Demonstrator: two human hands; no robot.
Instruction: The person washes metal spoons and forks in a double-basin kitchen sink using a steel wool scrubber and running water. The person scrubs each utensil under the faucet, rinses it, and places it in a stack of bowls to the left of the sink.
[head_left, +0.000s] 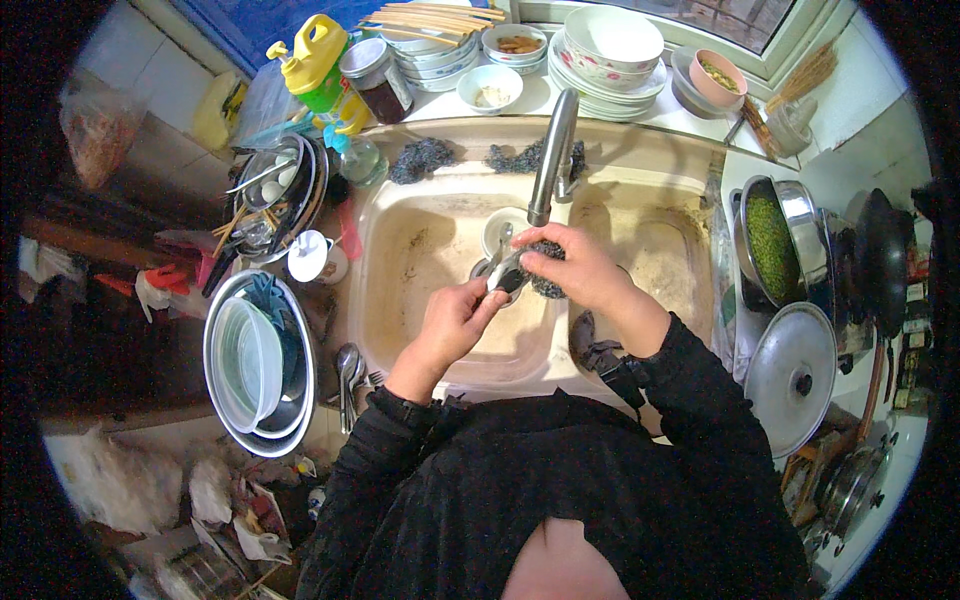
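Note:
My left hand (457, 319) grips a small white-and-dark utensil (507, 280) over the left sink basin; fingers cover part of it, so its exact kind is unclear. My right hand (577, 262) holds a dark mesh scouring pad (546, 285) against its far end. Just beyond my fingertips, a metal spoon (501, 244) slants across a small white bowl (501, 225) in the basin. Whether the spoon is also in my grasp cannot be made out. Directly above both hands hangs the steel faucet (553, 161).
Dark scouring pads (422, 159) lie on the sink's back ledge. Stacked bowls (611, 56) and a yellow-green detergent jug (319, 75) line the sill. An enamel basin (217, 390) and cutlery (347, 375) are at left; a pot lid (791, 375) leans at right.

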